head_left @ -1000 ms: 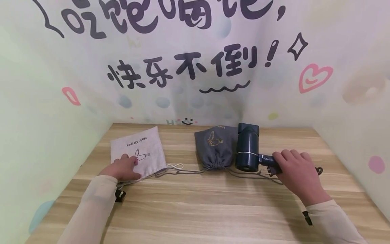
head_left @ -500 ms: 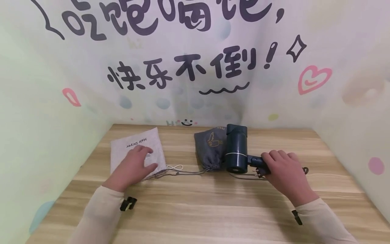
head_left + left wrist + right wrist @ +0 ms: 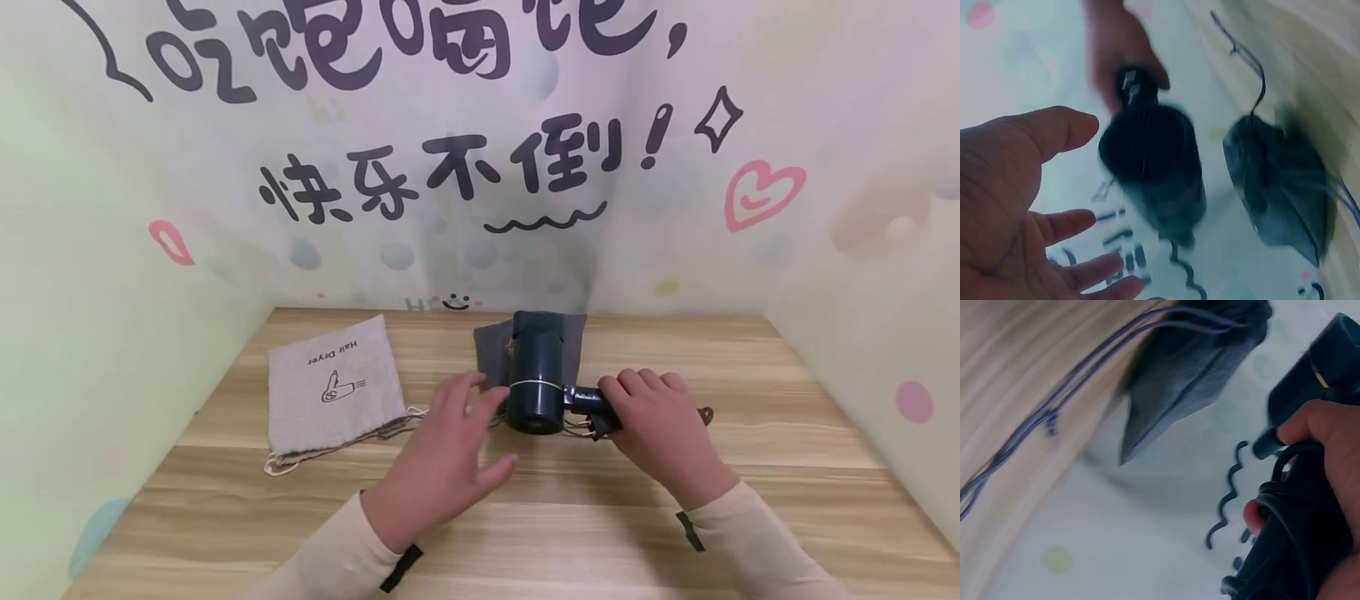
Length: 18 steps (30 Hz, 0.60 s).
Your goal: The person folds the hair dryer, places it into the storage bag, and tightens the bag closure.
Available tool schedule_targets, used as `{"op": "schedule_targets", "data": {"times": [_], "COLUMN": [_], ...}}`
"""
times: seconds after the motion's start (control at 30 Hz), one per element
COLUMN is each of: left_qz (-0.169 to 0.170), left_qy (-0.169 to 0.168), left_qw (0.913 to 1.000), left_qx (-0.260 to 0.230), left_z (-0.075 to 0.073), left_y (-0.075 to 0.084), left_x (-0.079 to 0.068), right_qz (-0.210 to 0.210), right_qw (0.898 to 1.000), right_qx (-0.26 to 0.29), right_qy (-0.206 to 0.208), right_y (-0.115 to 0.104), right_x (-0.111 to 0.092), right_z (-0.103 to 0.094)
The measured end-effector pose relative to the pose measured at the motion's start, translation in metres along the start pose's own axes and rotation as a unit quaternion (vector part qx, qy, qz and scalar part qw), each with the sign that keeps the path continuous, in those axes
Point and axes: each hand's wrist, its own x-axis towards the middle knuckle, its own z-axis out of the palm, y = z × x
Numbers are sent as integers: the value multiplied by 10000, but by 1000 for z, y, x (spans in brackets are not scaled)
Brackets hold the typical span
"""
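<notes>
My right hand (image 3: 663, 433) grips the handle of a dark blue hair dryer (image 3: 537, 375), with its folded cord and plug bunched along the handle. In the right wrist view the fingers curl round the handle and cord (image 3: 1291, 531). The dryer's barrel is held above the table, in front of a dark grey drawstring bag (image 3: 491, 350) and partly hiding it. Close to the barrel's left side is my left hand (image 3: 442, 467), its fingers spread and holding nothing. The left wrist view shows a gap between that hand (image 3: 1016, 187) and the dryer (image 3: 1154, 162).
A pale drawstring bag (image 3: 337, 387) printed "Hair Dryer" lies flat on the left of the wooden table (image 3: 225, 525). The grey bag's cords (image 3: 1054, 412) trail over the tabletop. Behind stands a white printed backdrop (image 3: 450, 242).
The right hand has carried the hair dryer leftward, across the front of the grey bag. My left hand has left the pale bag and moved right towards the dryer.
</notes>
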Motion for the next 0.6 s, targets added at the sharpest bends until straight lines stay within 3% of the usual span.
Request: {"op": "schedule_targets", "data": {"times": [0.1, 0.27, 0.6], "left_qz": [231, 480, 315], "left_qy": [-2, 372, 1133], "left_qw": [9995, 9974, 9879], "left_qx": [197, 396, 1006], "left_z": [11, 22, 29], "left_y": [12, 20, 21], "left_x": [4, 11, 14], "right_qz": [-1, -3, -82], "right_qw": [10000, 9999, 9996], "right_qx": [53, 107, 72], "right_qy": [35, 93, 253], "right_y": [-11, -26, -44], "right_x": [4, 10, 15], "right_z": [-4, -13, -19]}}
